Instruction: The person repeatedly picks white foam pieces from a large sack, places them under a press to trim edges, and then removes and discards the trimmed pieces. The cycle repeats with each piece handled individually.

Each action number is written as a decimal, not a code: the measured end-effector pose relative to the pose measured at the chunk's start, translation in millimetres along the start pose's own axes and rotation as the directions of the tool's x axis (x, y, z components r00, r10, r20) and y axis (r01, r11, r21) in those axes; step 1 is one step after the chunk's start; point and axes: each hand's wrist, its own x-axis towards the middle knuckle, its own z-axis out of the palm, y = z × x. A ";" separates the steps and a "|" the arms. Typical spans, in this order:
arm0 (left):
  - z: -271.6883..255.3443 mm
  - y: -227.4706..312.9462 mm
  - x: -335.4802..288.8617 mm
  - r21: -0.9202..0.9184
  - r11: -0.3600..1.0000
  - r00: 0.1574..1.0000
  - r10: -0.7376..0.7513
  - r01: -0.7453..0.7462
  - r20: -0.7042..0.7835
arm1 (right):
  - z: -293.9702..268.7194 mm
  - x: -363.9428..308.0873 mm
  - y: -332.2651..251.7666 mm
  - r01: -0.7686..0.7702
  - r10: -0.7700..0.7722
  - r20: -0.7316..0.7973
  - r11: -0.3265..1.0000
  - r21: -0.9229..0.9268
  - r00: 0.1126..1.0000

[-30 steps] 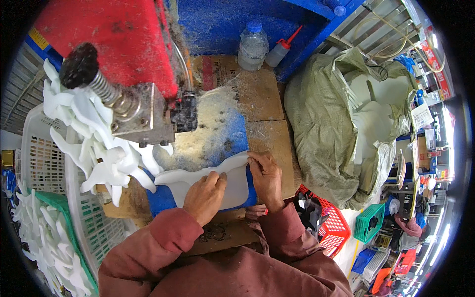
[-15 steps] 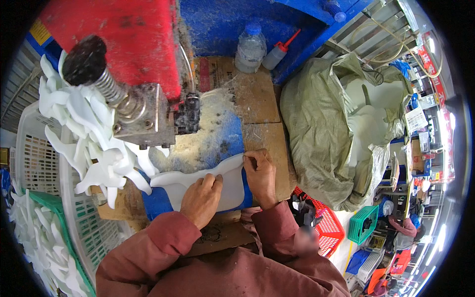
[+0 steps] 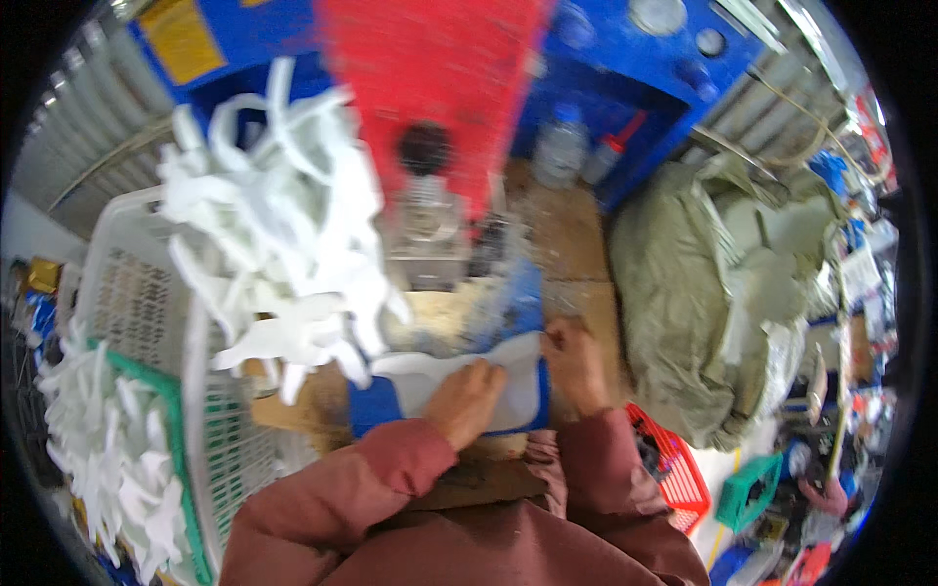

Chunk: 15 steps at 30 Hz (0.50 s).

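A white sheet with a wavy far edge, foam-like in look, lies on a blue pad in front of the machine. My left hand rests on the middle of the sheet, its fingers bent and pressed together at the wavy edge. At the sheet's right end my right hand pinches the corner between thumb and fingers. Motion blurs both hands somewhat. Beyond them stands a red machine head with a black knob and a metal block low over the work surface.
Many white curved cut strips pile up left of the machine, by a white plastic basket. More strips fill a green-rimmed basket. At right stands a green woven sack of white pieces. A bottle stands behind; a red basket sits low right.
The whole view has swung, so the machine, sack and hands appear farther right and the strip pile shows more fully. Both hands keep about the same places on the white sheet.
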 end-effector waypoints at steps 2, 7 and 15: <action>8.9 -3.7 -3.2 0.007 0.999 0.997 0.034 -0.034 -0.066 | -2.7 -5.3 0.7 0.233 -0.211 -0.171 0.966 0.116 0.962; 20.0 -22.1 -12.2 -0.223 0.972 0.994 0.050 -0.070 -0.093 | 4.5 -7.1 1.0 0.053 -0.023 -0.055 0.754 0.655 0.998; -1.9 -31.2 -18.5 -0.765 0.637 0.988 -0.152 0.093 -0.006 | -10.8 -61.9 -56.4 0.382 -0.358 -0.149 0.904 0.190 0.922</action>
